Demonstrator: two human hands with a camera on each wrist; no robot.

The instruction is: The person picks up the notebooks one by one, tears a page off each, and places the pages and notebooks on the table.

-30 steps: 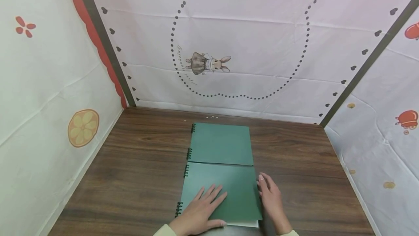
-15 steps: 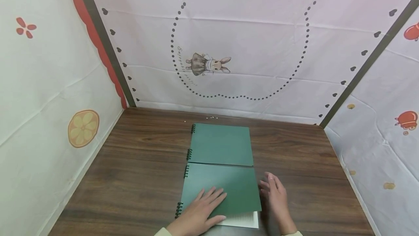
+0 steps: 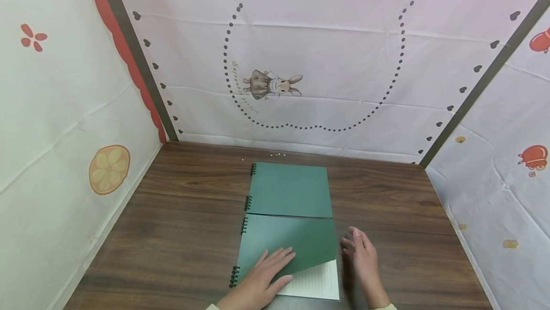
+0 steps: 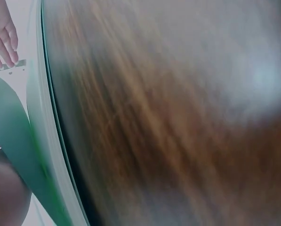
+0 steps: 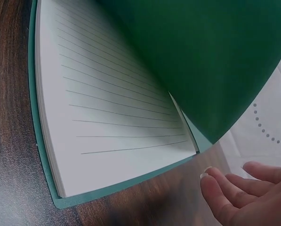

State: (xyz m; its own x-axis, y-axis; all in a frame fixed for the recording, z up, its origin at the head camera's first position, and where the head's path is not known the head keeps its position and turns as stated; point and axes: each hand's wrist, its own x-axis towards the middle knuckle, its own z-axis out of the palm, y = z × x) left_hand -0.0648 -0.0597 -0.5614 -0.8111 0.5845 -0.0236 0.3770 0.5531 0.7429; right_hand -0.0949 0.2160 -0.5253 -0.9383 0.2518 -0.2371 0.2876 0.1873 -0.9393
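Note:
A green spiral notebook lies nearest, its near right cover corner raised off a white lined page. My left hand rests on that cover with straight fingers, its thumb along the raised edge. In the left wrist view, the bent-up cover stands apart from the page block. My right hand is off the notebook's right side, fingers loosely bent and holding nothing. The right wrist view shows its fingertips near the notebook's corner and the lined page under the lifted cover.
A second green spiral notebook, closed, lies directly beyond the first, edge to edge. Small white specks dot the back of the wooden table. Printed cloth walls enclose the table at the back and both sides.
The near notebook's cover corner has risen and tilted away, baring more of the lined page. My right hand has shifted slightly right, away from the notebook's edge; my left hand stays on the cover.

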